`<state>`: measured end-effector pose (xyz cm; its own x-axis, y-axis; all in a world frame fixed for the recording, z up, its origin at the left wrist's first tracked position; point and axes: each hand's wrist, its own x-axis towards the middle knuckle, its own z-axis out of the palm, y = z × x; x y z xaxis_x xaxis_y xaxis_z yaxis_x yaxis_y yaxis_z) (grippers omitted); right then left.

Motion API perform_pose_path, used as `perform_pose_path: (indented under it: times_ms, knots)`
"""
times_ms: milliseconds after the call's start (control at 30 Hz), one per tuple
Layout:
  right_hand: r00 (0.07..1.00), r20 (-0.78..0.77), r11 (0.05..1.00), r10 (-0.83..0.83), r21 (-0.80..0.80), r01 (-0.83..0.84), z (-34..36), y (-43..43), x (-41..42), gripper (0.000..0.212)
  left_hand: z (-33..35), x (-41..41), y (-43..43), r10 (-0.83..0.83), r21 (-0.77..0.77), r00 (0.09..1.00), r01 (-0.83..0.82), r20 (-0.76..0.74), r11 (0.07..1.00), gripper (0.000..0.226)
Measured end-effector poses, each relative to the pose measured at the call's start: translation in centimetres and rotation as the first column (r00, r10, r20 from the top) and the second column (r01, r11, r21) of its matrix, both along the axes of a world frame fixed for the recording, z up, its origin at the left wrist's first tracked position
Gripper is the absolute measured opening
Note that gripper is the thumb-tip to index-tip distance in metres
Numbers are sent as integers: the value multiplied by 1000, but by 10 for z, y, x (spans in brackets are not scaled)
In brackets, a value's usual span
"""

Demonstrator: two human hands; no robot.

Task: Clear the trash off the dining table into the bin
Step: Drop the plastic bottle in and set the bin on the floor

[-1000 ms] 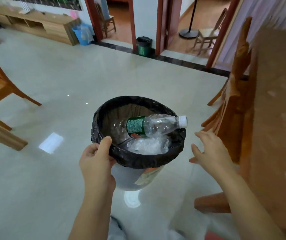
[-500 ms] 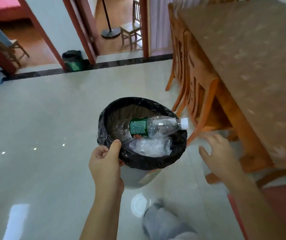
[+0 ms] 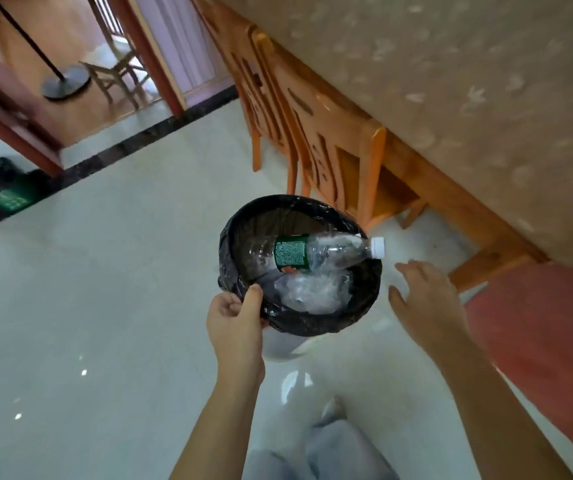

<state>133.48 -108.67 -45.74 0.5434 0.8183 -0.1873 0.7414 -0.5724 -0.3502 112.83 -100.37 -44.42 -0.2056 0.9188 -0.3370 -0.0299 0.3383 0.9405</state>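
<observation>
A small bin lined with a black bag is held above the floor. My left hand grips its near left rim, thumb over the edge. Inside lies a clear plastic bottle with a green label, its white cap sticking out over the right rim. Crumpled clear plastic lies under it. My right hand hovers just right of the bin, fingers spread, holding nothing. The dining table, covered in a beige patterned cloth, fills the upper right.
Two wooden chairs are tucked against the table's left side, close behind the bin. A red surface lies at the right. A second green bin stands by the doorway at far left. Pale tiled floor spreads to the left.
The view has swung right, bringing the table and chairs closer. The bin stays in my left hand and my right hand stays beside it.
</observation>
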Motion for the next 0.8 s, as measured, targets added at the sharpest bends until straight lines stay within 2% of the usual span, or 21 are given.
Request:
perform_pose_path:
  times_ms: [200, 400, 600, 800]
  knots:
    - [983, -12, 979, -186, -89, 184, -54, 0, -37, 38, -85, -10, 37, -247, -185, 969, 244, 12, 952, 30]
    - [942, -3, 939, -334, -89, 333, -141, 21, -73, 38, -210, -30, 64, -529, -354, 846, 477, -61, 804, 22]
    - [925, -11, 920, -379, -107, 376, -251, 24, -103, 38, -336, -36, 73, -677, -416, 718, 572, -164, 707, 33]
    - [919, -21, 911, -393, -145, 386, -348, 7, -119, 36, -451, -36, 70, -748, -522, 628, 573, -216, 632, 23]
